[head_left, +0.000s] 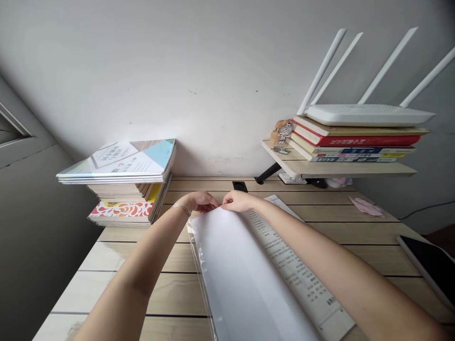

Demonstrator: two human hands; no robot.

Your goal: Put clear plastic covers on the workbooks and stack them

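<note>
From the head camera we see our left hand (202, 201) and right hand (237, 201) meeting at the far edge of the white sheet (234, 270). On each hand the fingers are closed in a small pinch on that edge, and the fingertips of the two hands almost touch. The work here looks like fine handling of that top edge. We judge it goes best with a light, even pinch from both sides, wrists low, so the sheet neither creases nor skews against the printed page (295, 270) lying beside and partly under it.

The white sheet is blank, smooth and slightly glossy. It lies flat along the middle of the wooden desk (142, 284), running from the near edge up to our hands, and small punched holes seem to show along its left border. A thin bracelet (182, 207) sits on our left wrist. A stack of books (128, 184) stands to the left, well apart, and a router (366, 114) rests on books on the shelf (337, 166) to the right
</note>
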